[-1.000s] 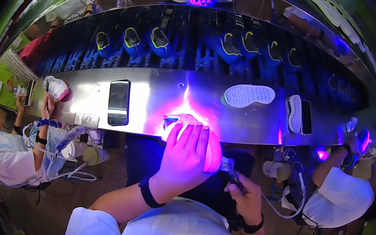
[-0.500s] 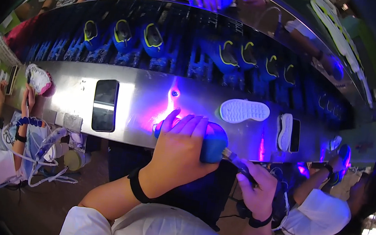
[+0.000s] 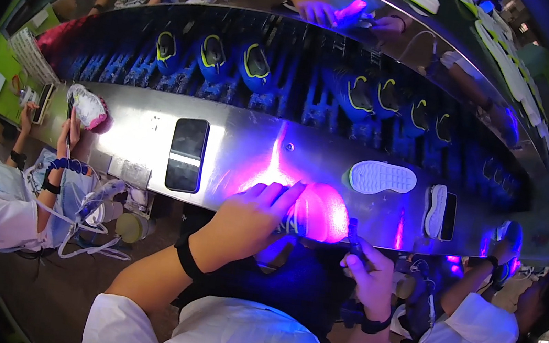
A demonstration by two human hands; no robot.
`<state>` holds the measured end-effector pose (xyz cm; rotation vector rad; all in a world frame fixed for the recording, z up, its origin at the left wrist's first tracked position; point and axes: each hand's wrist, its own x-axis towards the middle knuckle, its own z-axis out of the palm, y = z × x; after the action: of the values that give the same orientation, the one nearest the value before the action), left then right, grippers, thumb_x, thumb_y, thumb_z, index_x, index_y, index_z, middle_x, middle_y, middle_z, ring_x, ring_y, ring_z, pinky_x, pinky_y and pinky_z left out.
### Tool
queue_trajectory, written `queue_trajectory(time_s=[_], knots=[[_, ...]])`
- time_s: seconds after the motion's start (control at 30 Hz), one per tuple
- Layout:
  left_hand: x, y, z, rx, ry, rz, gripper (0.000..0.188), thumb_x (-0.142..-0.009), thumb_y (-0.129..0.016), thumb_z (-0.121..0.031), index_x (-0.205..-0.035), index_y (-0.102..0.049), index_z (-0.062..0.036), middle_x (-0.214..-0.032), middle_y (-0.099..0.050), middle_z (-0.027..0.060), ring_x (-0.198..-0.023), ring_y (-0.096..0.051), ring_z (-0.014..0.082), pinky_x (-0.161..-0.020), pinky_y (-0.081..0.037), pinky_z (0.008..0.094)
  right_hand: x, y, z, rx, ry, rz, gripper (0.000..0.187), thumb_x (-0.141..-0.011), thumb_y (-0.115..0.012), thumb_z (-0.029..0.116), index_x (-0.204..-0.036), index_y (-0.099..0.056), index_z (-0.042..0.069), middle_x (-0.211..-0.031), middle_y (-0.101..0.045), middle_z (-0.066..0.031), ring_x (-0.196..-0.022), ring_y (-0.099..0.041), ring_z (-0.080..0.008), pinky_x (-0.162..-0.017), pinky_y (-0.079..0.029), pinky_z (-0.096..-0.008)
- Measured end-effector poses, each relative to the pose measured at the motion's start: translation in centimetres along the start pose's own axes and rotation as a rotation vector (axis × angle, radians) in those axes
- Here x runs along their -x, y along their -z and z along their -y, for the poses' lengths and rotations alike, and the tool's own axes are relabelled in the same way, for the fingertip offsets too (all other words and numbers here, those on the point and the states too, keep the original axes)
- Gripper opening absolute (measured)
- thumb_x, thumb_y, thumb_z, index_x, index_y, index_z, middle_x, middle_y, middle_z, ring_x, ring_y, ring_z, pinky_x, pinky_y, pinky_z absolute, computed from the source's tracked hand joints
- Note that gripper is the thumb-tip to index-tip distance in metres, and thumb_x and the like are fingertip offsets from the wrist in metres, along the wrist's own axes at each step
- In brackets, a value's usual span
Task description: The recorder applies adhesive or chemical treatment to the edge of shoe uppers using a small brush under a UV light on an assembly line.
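Note:
My left hand (image 3: 244, 219) is closed around a shoe upper (image 3: 322, 212), held over the near edge of the metal bench. Bright pink and violet light falls on the shoe's rounded end, and my fingers hide its other end. In my right hand (image 3: 371, 278) is a slim dark-handled brush (image 3: 354, 237), gripped between thumb and fingers. The brush tip stands upright just right of the shoe; whether it touches is hard to tell in the glare.
A phone (image 3: 187, 154) lies left on the metal bench (image 3: 239, 125). White soles (image 3: 382, 178) lie to the right, with another phone (image 3: 449, 217). Behind runs a dark conveyor (image 3: 301, 71) with several blue shoes (image 3: 256, 65). Co-workers sit left (image 3: 7, 199) and right (image 3: 477, 316).
The shoe has turned in my left hand, and its end now glows pink instead of blue. The brush has tilted more upright. The whole view has shifted, so the bench things appear farther right.

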<state>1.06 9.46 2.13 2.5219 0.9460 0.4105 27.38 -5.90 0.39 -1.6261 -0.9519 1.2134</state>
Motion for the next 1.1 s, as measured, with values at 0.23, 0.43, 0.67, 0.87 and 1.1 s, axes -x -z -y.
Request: queue_trajectory(time_s=[0.23, 0.43, 0.67, 0.87, 1.1], knots=[[3.8, -0.4, -0.7, 0.379, -0.085, -0.059, 0.097, -0.072, -0.096, -0.033, -0.15, -0.047, -0.003, -0.12, -0.07, 0.019, -0.109, -0.071, 0.0365, -0.092, -0.058, 0.0427, -0.6, 0.9, 6.9, 0.312, 0.448, 0.021, 0.042, -0.093, -0.078, 0.007, -0.132, -0.068, -0.003, -0.109, -0.073, -0.0084, -0.092, -0.067, -0.0149, -0.085, -0.054, -0.0305], [3.7, 0.8, -2.8, 0.639, -0.084, 0.039, 0.085, -0.071, -0.096, -0.028, -0.142, -0.056, -0.0005, -0.128, -0.07, 0.0159, -0.118, -0.07, 0.0295, -0.101, -0.054, 0.0402, 0.4, 1.4, 8.0, 0.25, 0.427, 0.113, 0.04, -0.089, -0.081, 0.01, -0.127, -0.071, -0.001, -0.119, -0.075, -0.016, -0.11, -0.071, -0.0267, -0.098, -0.052, -0.0376], [3.1, 0.6, -3.9, 0.728, 0.04, 0.169, 0.084, -0.074, -0.096, -0.028, -0.141, -0.056, 0.0021, -0.129, -0.07, 0.0127, -0.12, -0.067, 0.0211, -0.104, -0.053, 0.0376, 0.2, 3.0, 7.0, 0.227, 0.432, 0.13, 0.041, -0.09, -0.08, 0.011, -0.128, -0.07, -0.001, -0.121, -0.075, -0.0155, -0.112, -0.071, -0.0255, -0.1, -0.051, -0.0373], [2.1, -1.3, -3.8, 0.927, 0.245, 0.258, 0.08, -0.076, -0.096, -0.025, -0.14, -0.056, 0.002, -0.13, -0.069, 0.0092, -0.118, -0.067, 0.0187, -0.105, -0.053, 0.0371, -0.4, 4.7, 4.9, 0.235, 0.435, 0.182, 0.04, -0.091, -0.08, 0.011, -0.128, -0.071, -0.001, -0.12, -0.075, -0.015, -0.11, -0.071, -0.0248, -0.099, -0.052, -0.0367], [0.7, -3.4, -4.0, 1.106, 0.405, 0.38, 0.088, -0.078, -0.094, -0.03, -0.145, -0.05, 0.0053, -0.133, -0.066, 0.0136, -0.126, -0.06, 0.0221, -0.107, -0.049, 0.0376, -0.8, 5.6, 2.6, 0.277, 0.385, 0.097, 0.039, -0.09, -0.08, 0.01, -0.126, -0.072, 0.0, -0.116, -0.076, -0.0156, -0.106, -0.072, -0.024, -0.097, -0.053, -0.0358]])
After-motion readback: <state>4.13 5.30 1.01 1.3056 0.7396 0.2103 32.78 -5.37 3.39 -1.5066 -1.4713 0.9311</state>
